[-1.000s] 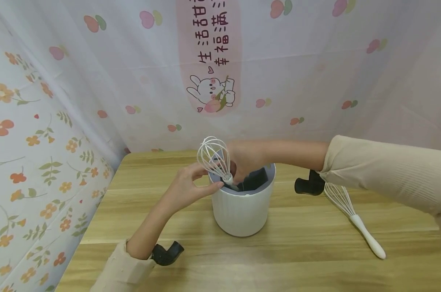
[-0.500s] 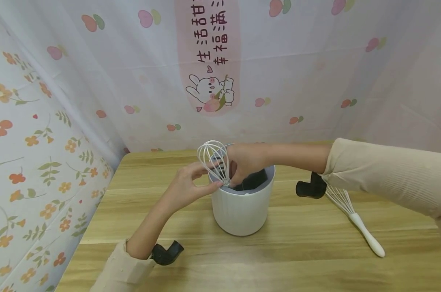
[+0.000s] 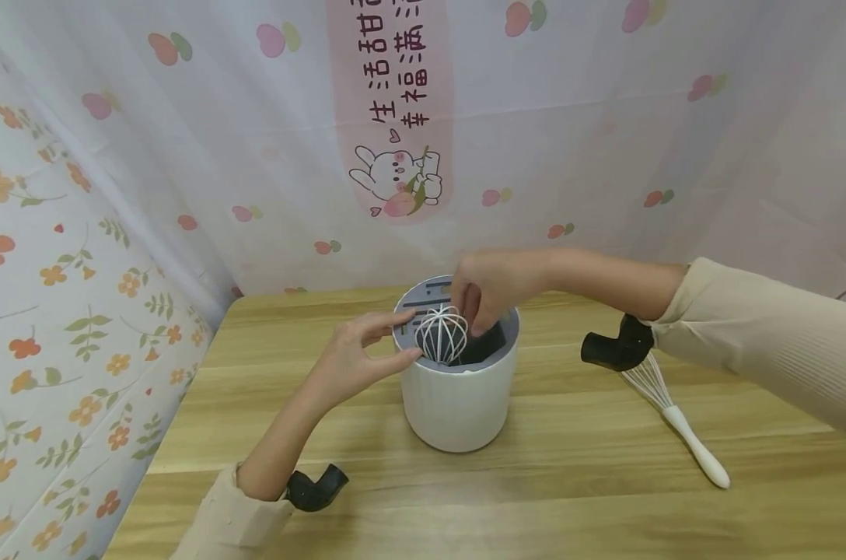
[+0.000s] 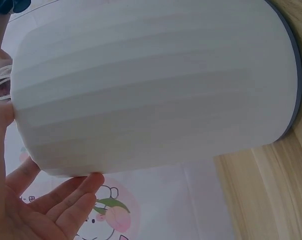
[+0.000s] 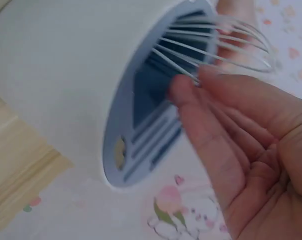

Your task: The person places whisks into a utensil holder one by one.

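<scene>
A whisk with a white wire head stands head up in a white ribbed utensil holder; its handle is hidden inside. My left hand grips the holder's left rim, thumb in front and fingers farther back. In the left wrist view, that hand's fingertips touch the ribbed wall. My right hand hovers over the opening with fingers loosely bent, right of the wire head. In the right wrist view, its thumb and index tips lie close beside the whisk's wires; the hand looks blurred.
A second whisk with a white handle lies on the wooden table at the right, its wire head near my right wrist. A dark panel shows inside the holder's opening. Printed curtains hang behind and at the left.
The whisk has sunk lower into the holder, its head shifting right. My right hand has let go of it and moved up and right. My left hand stays at the rim.
</scene>
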{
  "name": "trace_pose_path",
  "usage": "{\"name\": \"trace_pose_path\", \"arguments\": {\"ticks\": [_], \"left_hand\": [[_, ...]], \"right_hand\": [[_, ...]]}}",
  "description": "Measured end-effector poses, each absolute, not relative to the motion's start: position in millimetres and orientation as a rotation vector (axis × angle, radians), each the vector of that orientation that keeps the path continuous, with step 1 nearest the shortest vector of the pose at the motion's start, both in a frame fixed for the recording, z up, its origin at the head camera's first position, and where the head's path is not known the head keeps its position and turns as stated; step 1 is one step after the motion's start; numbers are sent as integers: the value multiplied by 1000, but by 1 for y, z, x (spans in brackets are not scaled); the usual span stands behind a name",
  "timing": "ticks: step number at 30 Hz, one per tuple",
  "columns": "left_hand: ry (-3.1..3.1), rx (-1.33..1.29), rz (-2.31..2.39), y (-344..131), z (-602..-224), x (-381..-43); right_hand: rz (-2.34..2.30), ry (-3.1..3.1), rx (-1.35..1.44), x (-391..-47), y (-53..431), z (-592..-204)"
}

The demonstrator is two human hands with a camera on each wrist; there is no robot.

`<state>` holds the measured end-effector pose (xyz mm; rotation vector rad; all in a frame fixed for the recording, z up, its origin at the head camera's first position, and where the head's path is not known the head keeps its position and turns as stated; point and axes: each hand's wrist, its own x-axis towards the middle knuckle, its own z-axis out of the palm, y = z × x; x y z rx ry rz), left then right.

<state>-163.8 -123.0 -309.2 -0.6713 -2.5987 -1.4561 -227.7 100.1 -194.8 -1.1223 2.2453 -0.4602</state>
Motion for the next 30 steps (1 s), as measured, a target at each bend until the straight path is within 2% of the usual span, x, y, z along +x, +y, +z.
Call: {"name": "trace_pose_path", "arguments": {"ticks": [6,13,22,30], "left_hand": [[-2620,-647,-1501,-121,-310,-163],[-2613,-682,-1475,-122,-309,-162],[-2587,-702,-1468,-125,-309,-163],[-2580,-690,-1476,-122,-309,-162]], "right_hand": [[-617,2283,-948,-224,137,-188],[-770,2404,-754,-227,212,-205],[-884,2365,-391,-230,312,-268],[-999,2244,-269,-219,374,-333]]}}
